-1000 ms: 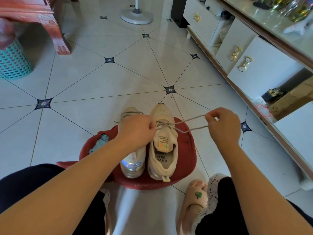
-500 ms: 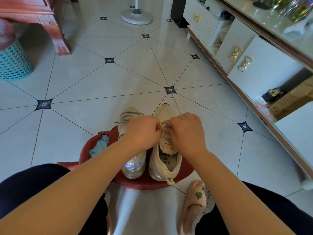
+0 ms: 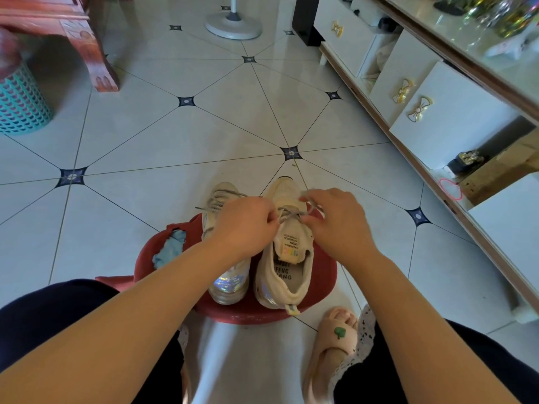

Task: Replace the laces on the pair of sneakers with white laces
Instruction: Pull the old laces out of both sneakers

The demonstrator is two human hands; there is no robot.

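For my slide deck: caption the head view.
Left hand and right hand pinch the grey lace of one sneaker on a red stool.

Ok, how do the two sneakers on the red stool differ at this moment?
The left hand and right hand pinch the right sneaker's grey lace, loose above its raised tongue; the left sneaker's lacing is untouched and crossed. The right sneaker's opening and printed insole show; the left sneaker's lies hidden beneath the left arm. Both are beige with iridescent heels, side by side on the red stool, toes pointing away.
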